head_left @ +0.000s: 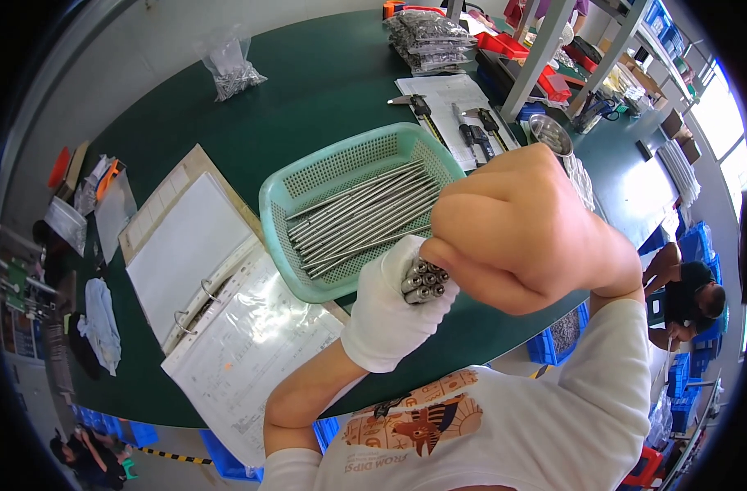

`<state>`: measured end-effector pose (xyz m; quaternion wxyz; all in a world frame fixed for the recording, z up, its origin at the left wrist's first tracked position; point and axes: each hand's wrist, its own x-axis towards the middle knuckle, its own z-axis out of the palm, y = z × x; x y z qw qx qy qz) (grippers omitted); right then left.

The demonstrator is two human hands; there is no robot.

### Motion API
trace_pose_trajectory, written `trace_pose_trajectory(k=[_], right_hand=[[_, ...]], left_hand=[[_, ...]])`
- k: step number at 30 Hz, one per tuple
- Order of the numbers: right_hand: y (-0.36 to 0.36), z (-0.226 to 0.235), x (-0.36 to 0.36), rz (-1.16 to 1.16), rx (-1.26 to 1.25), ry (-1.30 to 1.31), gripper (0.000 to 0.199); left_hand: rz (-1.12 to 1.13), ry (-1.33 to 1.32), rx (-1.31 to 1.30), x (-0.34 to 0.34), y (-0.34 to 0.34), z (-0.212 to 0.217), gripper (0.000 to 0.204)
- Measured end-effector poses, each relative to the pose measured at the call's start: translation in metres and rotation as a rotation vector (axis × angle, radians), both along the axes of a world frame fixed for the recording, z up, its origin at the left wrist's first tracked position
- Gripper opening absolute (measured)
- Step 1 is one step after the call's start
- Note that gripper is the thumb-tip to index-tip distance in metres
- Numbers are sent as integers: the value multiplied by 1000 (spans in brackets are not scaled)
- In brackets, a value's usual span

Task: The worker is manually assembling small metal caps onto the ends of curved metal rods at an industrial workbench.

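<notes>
My gloved left hand point(390, 315) has its grip closed round a bundle of rods point(424, 282), ends facing me. My bare right hand point(517, 233) is fisted just beside them, touching. Beyond the grip, a basket point(292, 184) holds more rods on the desk point(308, 74).

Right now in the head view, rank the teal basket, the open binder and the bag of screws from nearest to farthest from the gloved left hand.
From the left hand:
1. Teal basket, just above it.
2. Open binder, to its left.
3. Bag of screws, far up the table.
</notes>
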<state>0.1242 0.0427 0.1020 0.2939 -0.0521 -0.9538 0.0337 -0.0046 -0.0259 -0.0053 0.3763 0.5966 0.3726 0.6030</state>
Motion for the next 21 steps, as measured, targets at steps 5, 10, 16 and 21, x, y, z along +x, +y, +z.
trace_pose_trajectory(k=[5, 10, 16, 21], right_hand=[[-3, -1, -1, 20, -104, 4, 20], [-7, 2, 0, -44, 86, 119, 20], [-8, 6, 0, 38, 74, 37, 18], [-5, -3, 3, 24, 6, 66, 17]], left_hand=[[48, 54, 78, 0, 2, -9, 13], [96, 88, 110, 2, 5, -12, 15], [-4, 31, -26, -3, 0, -8, 15], [142, 103, 128, 4, 1, -8, 15]])
